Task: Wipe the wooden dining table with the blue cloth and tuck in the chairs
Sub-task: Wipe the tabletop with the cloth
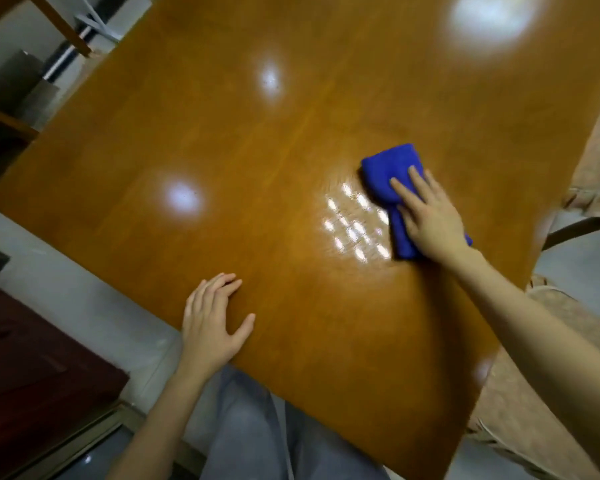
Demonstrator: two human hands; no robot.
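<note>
View from above of a glossy orange-brown wooden desk (257, 126) that fills most of the frame and is set at a slant. Several soft white light reflections shine on its top, and a cluster of small bright spots lies just left of the cloth.

The blue cloth (390, 173), folded into a pad, lies on the right half of the desk. The right hand (430, 220) presses flat on it, fingers (404, 190) straight and spread, not clenched.

The left hand (208, 323) rests palm down on the near edge of the desk, fingers relaxed and holding nothing.

Below the near edge are the person's grey-blue trousers (257, 427).

A chair (534, 393) with a beige patterned seat stands at the right edge. The floor (66, 271) is pale grey. A dark red cabinet (32, 368) stands at lower left, and wooden furniture legs (59, 26) show at upper left.
</note>
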